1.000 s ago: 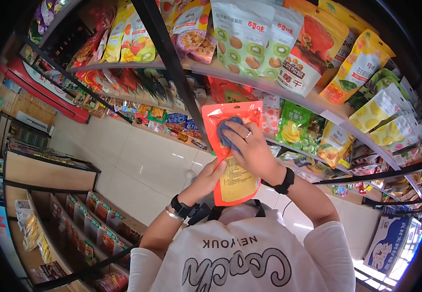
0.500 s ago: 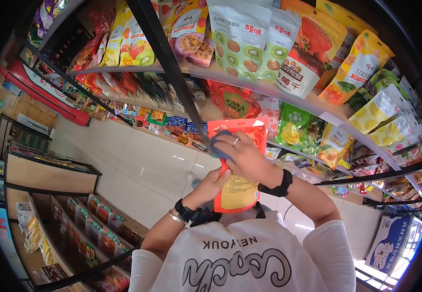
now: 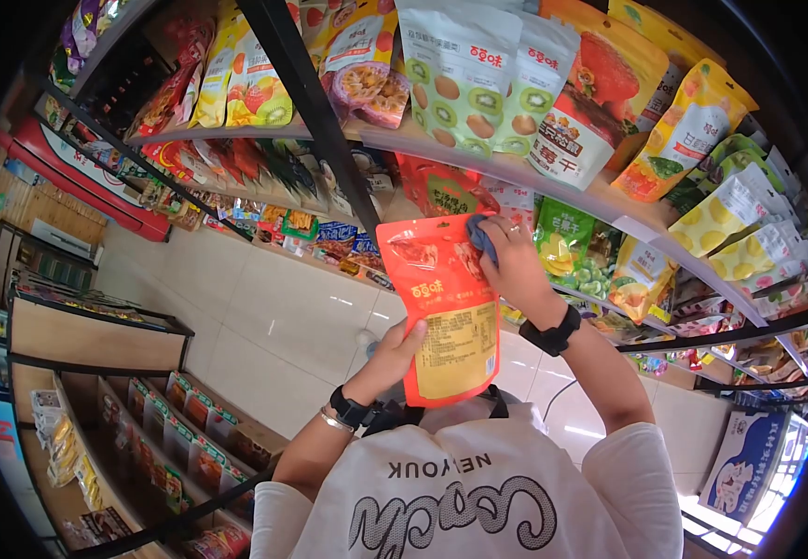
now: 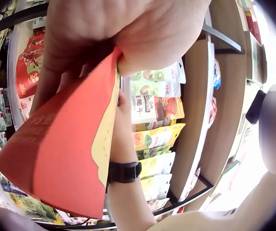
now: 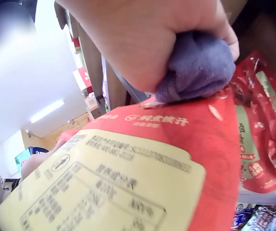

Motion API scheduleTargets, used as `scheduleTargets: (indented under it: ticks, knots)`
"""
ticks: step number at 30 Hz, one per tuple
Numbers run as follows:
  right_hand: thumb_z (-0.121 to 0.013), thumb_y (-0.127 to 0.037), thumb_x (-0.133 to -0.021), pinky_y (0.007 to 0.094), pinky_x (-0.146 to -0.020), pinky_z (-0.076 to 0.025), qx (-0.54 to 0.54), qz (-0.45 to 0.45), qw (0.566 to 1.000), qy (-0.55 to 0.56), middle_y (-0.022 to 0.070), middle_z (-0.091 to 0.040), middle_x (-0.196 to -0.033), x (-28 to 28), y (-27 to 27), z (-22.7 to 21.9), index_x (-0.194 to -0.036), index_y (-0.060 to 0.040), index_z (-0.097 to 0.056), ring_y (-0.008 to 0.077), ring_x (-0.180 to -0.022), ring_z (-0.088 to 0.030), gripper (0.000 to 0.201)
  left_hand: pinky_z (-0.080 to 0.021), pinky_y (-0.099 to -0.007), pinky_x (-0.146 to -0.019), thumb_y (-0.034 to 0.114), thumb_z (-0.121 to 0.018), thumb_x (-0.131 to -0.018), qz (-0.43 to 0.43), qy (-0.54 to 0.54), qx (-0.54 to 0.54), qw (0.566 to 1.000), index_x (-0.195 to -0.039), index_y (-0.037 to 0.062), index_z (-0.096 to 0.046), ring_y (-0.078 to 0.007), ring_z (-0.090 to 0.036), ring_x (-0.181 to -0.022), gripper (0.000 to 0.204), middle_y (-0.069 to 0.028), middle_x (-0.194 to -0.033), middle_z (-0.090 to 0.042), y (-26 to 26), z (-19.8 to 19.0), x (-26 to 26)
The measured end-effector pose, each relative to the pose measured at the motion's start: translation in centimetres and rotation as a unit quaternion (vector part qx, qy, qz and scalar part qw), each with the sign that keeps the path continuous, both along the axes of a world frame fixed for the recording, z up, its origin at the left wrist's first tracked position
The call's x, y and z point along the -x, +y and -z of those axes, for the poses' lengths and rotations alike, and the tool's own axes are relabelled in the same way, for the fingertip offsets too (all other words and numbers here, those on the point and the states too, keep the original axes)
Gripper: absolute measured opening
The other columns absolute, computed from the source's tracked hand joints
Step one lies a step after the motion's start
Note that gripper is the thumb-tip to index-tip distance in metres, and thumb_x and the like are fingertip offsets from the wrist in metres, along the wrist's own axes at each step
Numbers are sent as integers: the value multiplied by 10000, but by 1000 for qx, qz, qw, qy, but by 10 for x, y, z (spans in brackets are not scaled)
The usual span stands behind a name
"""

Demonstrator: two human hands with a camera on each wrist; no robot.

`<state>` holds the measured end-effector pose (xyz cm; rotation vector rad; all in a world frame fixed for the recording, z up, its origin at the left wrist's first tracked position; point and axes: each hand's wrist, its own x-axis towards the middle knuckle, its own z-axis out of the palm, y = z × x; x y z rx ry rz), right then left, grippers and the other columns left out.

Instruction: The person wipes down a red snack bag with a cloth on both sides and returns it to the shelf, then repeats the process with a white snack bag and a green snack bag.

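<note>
A red snack pouch (image 3: 441, 289) with a yellow printed label is held up in front of the chest, its label side facing the head camera. My left hand (image 3: 393, 359) grips the pouch's left edge, thumb on the label side; in the left wrist view the fingers (image 4: 56, 91) reach behind it. At the top right corner of the pouch, my right hand (image 3: 519, 270) holds a bunched blue-grey cloth (image 3: 481, 240). The right wrist view shows this cloth (image 5: 198, 67) pressed against the red surface above the label.
Shelves ahead hold kiwi snack pouches (image 3: 465, 79), an orange pouch (image 3: 684, 130) and a red pouch (image 3: 446, 191) behind the held one. A black shelf post (image 3: 315, 107) slants down on the left. Lower left stands a divided rack (image 3: 120, 410) of packets; a tiled floor (image 3: 264, 307) lies between.
The right hand with the cloth has moved from the pouch's upper left across to its top right corner, uncovering the printed front. The pouch dipped slightly, then came up a little.
</note>
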<state>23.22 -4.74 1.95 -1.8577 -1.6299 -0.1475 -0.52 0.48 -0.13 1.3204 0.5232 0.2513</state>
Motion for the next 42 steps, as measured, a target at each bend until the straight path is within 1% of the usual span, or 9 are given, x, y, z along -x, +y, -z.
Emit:
scheduleTargets:
  ticks: [5,8,12,19,23,26,32,35,42]
  knots:
    - [-607,-39,-707,457,-859,-451,-21,-93,992,83,198,-562,-1106,43,-20,1,-1122,5,-533,410,-943,-547,424,-399,-299,-974,315,-390,-1015,-41,-5,60,997,-1308,-24,-435,-149,-512,-1135,451,-86,-1255,-541,9,16,2]
    - [-606,-20,-699,447,-949,-420,8,-113,986,123,209,-547,-1173,43,-28,-1,-1160,5,-516,406,-1059,-529,471,-401,-303,-976,323,-398,-1011,-59,-23,124,990,-1316,-24,-429,-150,-513,-1136,462,-83,-1253,-542,12,15,9]
    - [-600,-29,-715,457,-943,-419,-8,10,998,69,224,-527,-1185,3,-7,0,-1168,1,-510,408,-1063,-515,463,-413,-311,-969,323,-395,-1011,-39,-29,111,993,-1309,-23,-434,-148,-516,-1138,458,-83,-1257,-542,10,21,15]
    - [-616,-37,-716,463,-928,-429,31,-157,983,95,232,-515,-1187,50,-67,1,-1176,-1,-497,415,-1049,-512,477,-412,-310,-969,333,-392,-1011,-105,-58,165,979,-1312,-22,-434,-148,-511,-1148,467,-87,-1285,-525,17,14,23]
    - [-613,-23,-711,457,-950,-420,-47,-58,994,74,217,-533,-1180,20,-32,2,-1178,10,-491,398,-1096,-512,484,-418,-313,-965,340,-388,-1011,-59,-20,90,994,-1303,-24,-441,-157,-519,-1145,470,-91,-1275,-534,13,17,24]
    - [-610,-13,-711,455,-944,-421,-46,-78,987,132,210,-544,-1166,4,-20,6,-1174,13,-493,388,-1096,-515,478,-417,-314,-967,349,-386,-1010,-55,-32,95,993,-1299,-28,-444,-164,-519,-1147,479,-99,-1278,-536,11,13,18]
    - [-589,-4,-702,443,-903,-440,42,-186,968,160,185,-537,-1155,38,-80,22,-1142,-8,-524,382,-1033,-532,445,-427,-344,-982,360,-384,-1006,-181,-90,152,968,-1311,-5,-422,-191,-509,-1182,477,-106,-1271,-538,23,-3,20]
    - [-627,-24,-682,449,-884,-443,19,-186,969,159,166,-519,-1170,48,-84,21,-1131,-31,-543,373,-991,-528,457,-434,-361,-983,365,-388,-1002,-172,-119,161,965,-1331,3,-385,-200,-508,-1189,489,-108,-1287,-523,22,-10,18]
    - [-694,-104,-613,420,-819,-453,9,-325,944,-55,113,-523,-1188,84,-61,-8,-1173,-76,-550,333,-995,-504,579,-440,-334,-959,353,-371,-1011,-102,-80,126,984,-1305,8,-426,-181,-527,-1147,456,-101,-1264,-534,3,-4,-7]
